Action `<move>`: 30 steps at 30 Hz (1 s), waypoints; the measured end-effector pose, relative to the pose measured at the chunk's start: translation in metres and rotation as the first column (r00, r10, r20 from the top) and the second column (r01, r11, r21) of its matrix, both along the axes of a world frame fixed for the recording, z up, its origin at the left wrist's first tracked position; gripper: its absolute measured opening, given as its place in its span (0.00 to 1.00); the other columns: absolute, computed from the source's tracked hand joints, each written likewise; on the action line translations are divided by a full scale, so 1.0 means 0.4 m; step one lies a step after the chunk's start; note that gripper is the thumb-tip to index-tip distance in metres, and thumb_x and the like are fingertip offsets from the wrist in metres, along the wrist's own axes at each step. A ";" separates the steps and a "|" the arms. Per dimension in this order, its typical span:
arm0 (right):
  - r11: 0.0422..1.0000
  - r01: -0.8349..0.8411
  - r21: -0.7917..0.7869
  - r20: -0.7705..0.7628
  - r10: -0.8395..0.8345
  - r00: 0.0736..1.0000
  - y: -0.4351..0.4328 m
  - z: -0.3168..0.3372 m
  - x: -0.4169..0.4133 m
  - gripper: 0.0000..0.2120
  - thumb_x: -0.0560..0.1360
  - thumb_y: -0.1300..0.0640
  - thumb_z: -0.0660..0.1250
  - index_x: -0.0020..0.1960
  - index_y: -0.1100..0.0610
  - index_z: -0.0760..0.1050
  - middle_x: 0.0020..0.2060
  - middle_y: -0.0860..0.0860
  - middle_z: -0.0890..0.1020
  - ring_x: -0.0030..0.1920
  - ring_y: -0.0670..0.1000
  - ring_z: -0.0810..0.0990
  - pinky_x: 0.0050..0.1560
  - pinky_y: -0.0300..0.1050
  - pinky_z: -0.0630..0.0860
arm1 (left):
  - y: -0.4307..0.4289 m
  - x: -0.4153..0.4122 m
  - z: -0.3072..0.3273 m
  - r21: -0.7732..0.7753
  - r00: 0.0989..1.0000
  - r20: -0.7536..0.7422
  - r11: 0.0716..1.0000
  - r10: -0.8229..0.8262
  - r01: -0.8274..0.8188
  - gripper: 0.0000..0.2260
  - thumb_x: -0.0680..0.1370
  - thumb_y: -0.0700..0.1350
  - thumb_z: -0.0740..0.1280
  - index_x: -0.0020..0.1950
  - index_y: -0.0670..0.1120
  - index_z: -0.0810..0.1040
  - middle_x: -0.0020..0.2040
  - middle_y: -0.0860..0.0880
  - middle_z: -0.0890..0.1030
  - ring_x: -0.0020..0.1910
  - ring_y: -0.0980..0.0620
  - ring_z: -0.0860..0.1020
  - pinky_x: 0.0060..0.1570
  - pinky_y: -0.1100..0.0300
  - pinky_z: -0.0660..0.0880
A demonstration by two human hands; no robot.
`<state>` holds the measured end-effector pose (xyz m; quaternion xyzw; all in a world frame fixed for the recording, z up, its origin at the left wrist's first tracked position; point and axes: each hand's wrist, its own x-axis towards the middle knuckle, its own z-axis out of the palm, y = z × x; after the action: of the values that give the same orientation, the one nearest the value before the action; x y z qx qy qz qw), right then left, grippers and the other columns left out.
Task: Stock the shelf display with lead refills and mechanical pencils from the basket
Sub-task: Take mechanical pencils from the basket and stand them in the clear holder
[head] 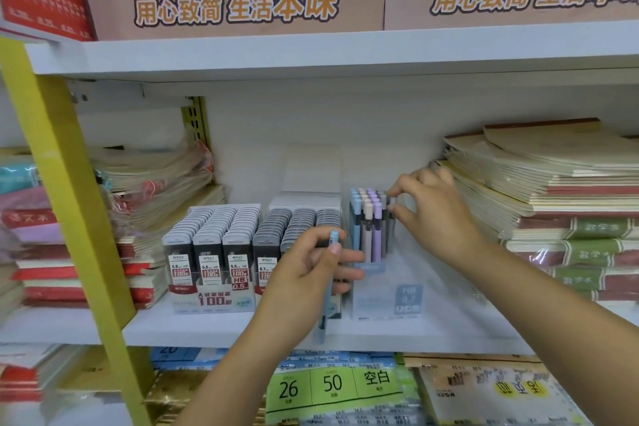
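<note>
In the head view, both forearms are extended from the near edge toward the white shelf [207,328]. The left hand [304,273] is held upright just in front of the lead refills [221,239], which are packed in rows in their display tray left of centre. Its fingers are curled round a blue mechanical pencil [332,242], which is kept nearly vertical, with the cap above the thumb and the tip below the palm. The right hand [432,211] is reached farther in and to the right, with the wrist raised and the back of the hand turned up. Its thumb and forefinger are drawn close together at the top of a dark pencil on the right edge of the pastel pencils [368,228]. Whether that pencil is actually pinched cannot be told. These pencils stand upright in a clear display box [408,290], just right of the refills. Stacked notebooks [553,190] lie to the right of the box, and brown cartons [235,0] are set on the shelf above.
</note>
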<state>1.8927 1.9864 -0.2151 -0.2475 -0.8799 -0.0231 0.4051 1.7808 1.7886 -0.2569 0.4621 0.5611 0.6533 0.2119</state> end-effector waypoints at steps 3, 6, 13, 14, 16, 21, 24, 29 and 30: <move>0.992 0.024 -0.121 0.048 -0.018 0.999 -0.004 0.013 -0.002 0.09 0.78 0.52 0.66 0.57 0.49 0.79 0.53 0.51 0.76 0.59 0.52 0.64 0.54 0.41 0.60 | -0.006 0.003 0.006 -0.020 0.999 0.031 1.000 -0.015 0.016 0.07 0.84 0.45 0.59 0.58 0.49 0.76 0.50 0.53 0.87 0.48 0.53 0.86 0.47 0.60 0.82; 0.989 0.000 -0.150 -0.077 -0.011 0.997 -0.046 0.017 0.034 0.12 0.80 0.54 0.62 0.61 0.49 0.77 0.56 0.48 0.75 0.61 0.48 0.64 0.55 0.37 0.59 | -0.021 0.006 0.012 -0.028 1.000 -0.020 0.999 -0.021 0.020 0.08 0.84 0.50 0.58 0.58 0.50 0.74 0.52 0.56 0.87 0.51 0.57 0.84 0.52 0.58 0.77; 0.643 -0.414 -0.644 -0.124 0.447 0.886 -0.267 -0.048 0.152 0.15 0.68 0.32 0.61 0.55 0.28 0.70 0.49 0.33 0.79 0.44 0.34 0.79 0.42 0.32 0.76 | -0.044 0.028 0.036 0.282 0.947 0.281 0.957 -0.157 0.075 0.07 0.76 0.49 0.66 0.52 0.51 0.80 0.55 0.45 0.86 0.53 0.50 0.84 0.51 0.59 0.81; 0.626 -0.399 -0.670 -0.077 0.476 0.876 -0.286 -0.066 0.153 0.17 0.70 0.35 0.63 0.58 0.28 0.68 0.50 0.32 0.78 0.44 0.33 0.79 0.42 0.31 0.76 | -0.046 0.032 0.036 0.329 0.929 0.326 0.942 -0.174 0.060 0.06 0.75 0.47 0.67 0.50 0.51 0.82 0.55 0.43 0.86 0.54 0.48 0.84 0.49 0.59 0.81; 0.596 -0.452 -0.664 -0.188 0.452 0.872 -0.308 -0.086 0.154 0.17 0.76 0.50 0.67 0.61 0.35 0.70 0.50 0.37 0.81 0.45 0.39 0.81 0.45 0.37 0.79 | -0.051 0.039 0.033 0.367 0.911 0.381 0.930 -0.157 0.006 0.07 0.73 0.45 0.69 0.50 0.48 0.82 0.53 0.43 0.86 0.54 0.46 0.85 0.47 0.59 0.82; 0.513 -0.660 -0.549 -0.603 0.304 0.738 -0.289 -0.045 0.183 0.08 0.73 0.64 0.68 0.51 0.56 0.77 0.41 0.54 0.86 0.39 0.52 0.85 0.39 0.38 0.80 | -0.072 0.045 0.026 0.186 0.968 0.112 0.952 0.224 -0.242 0.10 0.69 0.58 0.70 0.46 0.56 0.84 0.43 0.52 0.85 0.41 0.59 0.83 0.38 0.70 0.78; 0.446 -0.748 -0.492 -0.701 0.306 0.644 -0.266 -0.009 0.179 0.06 0.69 0.58 0.69 0.46 0.54 0.81 0.42 0.56 0.86 0.43 0.54 0.86 0.41 0.38 0.81 | -0.071 0.039 0.031 0.148 0.943 -0.112 0.944 0.312 -0.295 0.11 0.70 0.63 0.67 0.45 0.59 0.82 0.35 0.57 0.80 0.32 0.63 0.74 0.29 0.71 0.71; 0.555 -0.763 -0.333 -0.755 0.328 0.568 -0.219 0.056 0.158 0.12 0.75 0.61 0.67 0.56 0.51 0.76 0.46 0.53 0.86 0.49 0.52 0.85 0.43 0.40 0.82 | -0.035 0.003 0.020 0.264 0.438 -0.730 0.808 0.524 -0.526 0.26 0.73 0.68 0.63 0.63 0.54 0.79 0.62 0.59 0.78 0.66 0.56 0.69 0.68 0.60 0.63; 0.631 -0.719 -0.291 -0.706 0.366 0.607 -0.210 0.063 0.154 0.13 0.76 0.62 0.66 0.56 0.47 0.74 0.46 0.51 0.85 0.49 0.49 0.85 0.43 0.38 0.81 | -0.029 -0.005 0.017 0.233 0.339 -0.809 0.791 0.481 -0.566 0.33 0.72 0.71 0.62 0.70 0.52 0.75 0.70 0.55 0.74 0.74 0.53 0.65 0.74 0.55 0.55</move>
<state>1.9541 1.9024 -0.1897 -0.0524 -0.7081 0.4388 0.5508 1.7787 1.7768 -0.2499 0.5003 0.7365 0.3561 -0.2835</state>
